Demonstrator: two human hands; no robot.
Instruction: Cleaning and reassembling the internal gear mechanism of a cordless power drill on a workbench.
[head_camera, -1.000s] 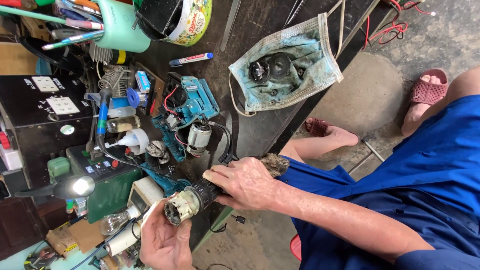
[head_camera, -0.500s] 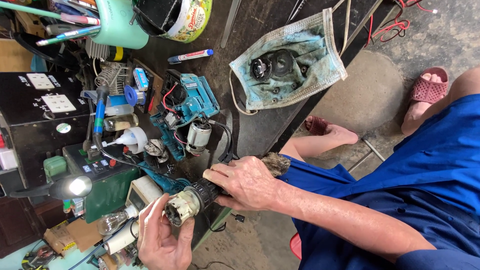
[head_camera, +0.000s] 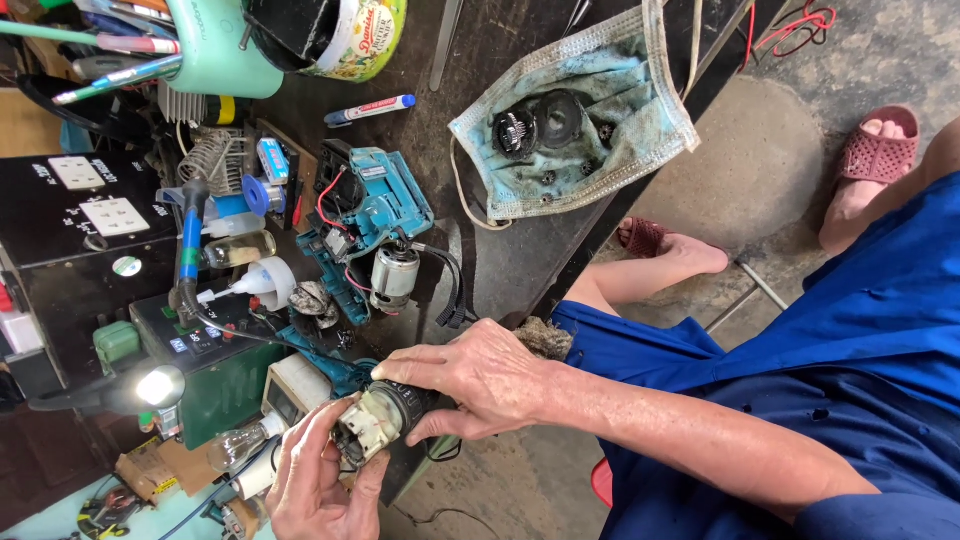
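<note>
1. Step in hand, as judged: inspecting the drill gearbox assembly (head_camera: 385, 422), held over the tabletop (head_camera: 520, 250) edge.
2. Right hand (head_camera: 470, 380) wrapped the dark chuck end, fingers closed.
3. Left hand (head_camera: 315, 480) cupped the gear end, fingers curled and touching it.
4. Next move likely needs a steady grip.

Even, soft daylight fills the scene; the grey concrete floor (head_camera: 740, 190) at the right is brightest, and the dark worn workbench top (head_camera: 520, 250) carries a dull sheen. A small lit lamp with a black head (head_camera: 155, 388) at the near left burns out to a white glare. Shadows are soft and short. Focus is sharp across the centre, with slight softness and wide-angle stretching toward the corners. The blue cloth (head_camera: 850, 380) shows saturated colour.
</note>
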